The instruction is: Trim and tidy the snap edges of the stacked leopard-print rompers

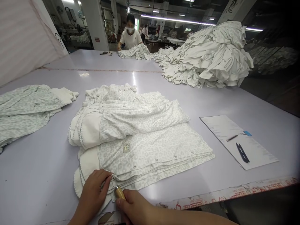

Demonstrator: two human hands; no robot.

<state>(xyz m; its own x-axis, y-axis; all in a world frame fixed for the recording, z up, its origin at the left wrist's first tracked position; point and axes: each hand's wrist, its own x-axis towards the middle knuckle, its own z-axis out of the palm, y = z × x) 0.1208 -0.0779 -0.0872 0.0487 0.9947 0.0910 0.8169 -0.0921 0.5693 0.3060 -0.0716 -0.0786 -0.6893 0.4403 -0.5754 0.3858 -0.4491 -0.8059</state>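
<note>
A stack of pale leopard-print garments (pixel 150 143) with cream collars and snap buttons lies folded on the table before me. My left hand (pixel 95 189) pinches the edge of the top garment near its collar, at the near left of the stack. In my right hand (pixel 134 203) is an awl (pixel 120 192) with a light wooden handle. Its thin metal end meets the fabric edge beside my left fingertips, and the tip is hidden there. A small animal patch (pixel 126 147) shows on the top garment.
More greenish print garments (pixel 28 103) lie at the left. On the right, a clipboard of paper (pixel 220 128) carries thread snips (pixel 242 153), a pen (pixel 232 137) and a blue binder clip (pixel 247 133). A large garment heap (pixel 211 56) and a co-worker (pixel 130 37) are beyond.
</note>
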